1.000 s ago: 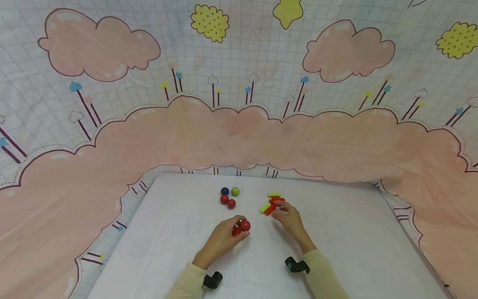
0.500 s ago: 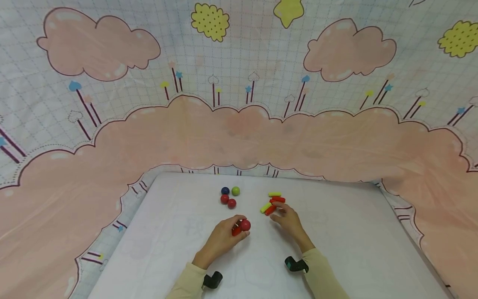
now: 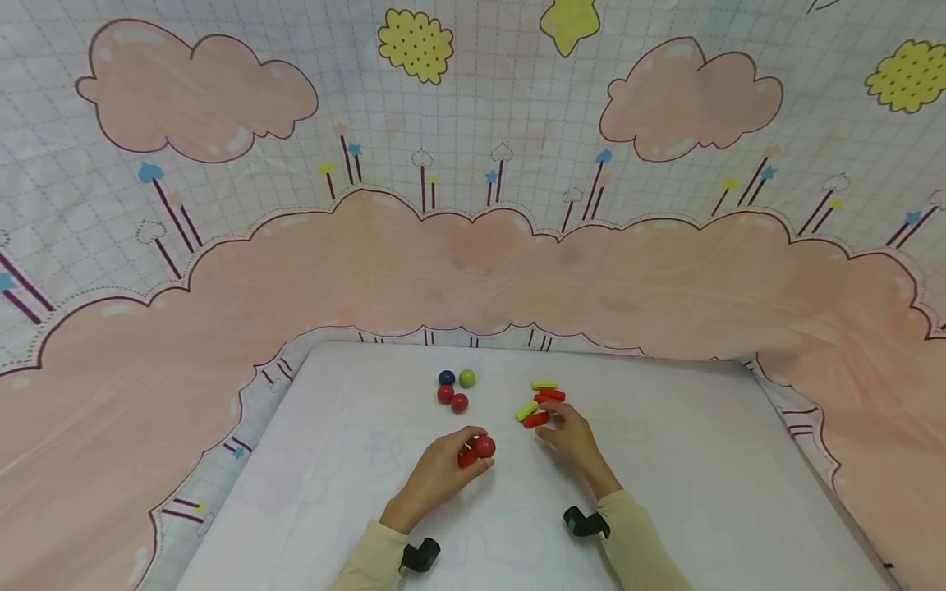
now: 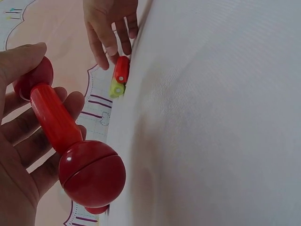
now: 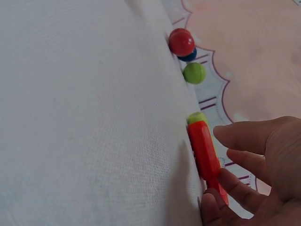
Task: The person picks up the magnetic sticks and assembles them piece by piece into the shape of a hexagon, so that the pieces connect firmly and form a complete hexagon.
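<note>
My left hand (image 3: 436, 472) holds a dumbbell-shaped toy above the white surface. It is a faceted red rod (image 4: 54, 117) with a glossy red ball (image 4: 91, 174) on one end and another red ball (image 4: 37, 80) at the other, under my thumb. My right hand (image 3: 576, 439) is at a small group of rods, its fingertips against the near red rod (image 5: 203, 146) and the thumb apart from it. Right beside that rod lies a yellow-green rod (image 3: 526, 411). Behind are more red rods (image 3: 550, 395), partly overlapping, and a second yellow-green rod (image 3: 544, 384).
Left of the rods, a cluster of loose balls sits on the white tabletop (image 3: 355, 460): a dark blue ball (image 3: 447, 377), a green ball (image 3: 467, 378) and two red balls (image 3: 452, 399). A cloud-patterned cloth (image 3: 473, 271) hangs behind the table.
The near red rod has turned to lie more sideways and shifted slightly toward me under my right fingertips. My left hand stays in place with the toy.
</note>
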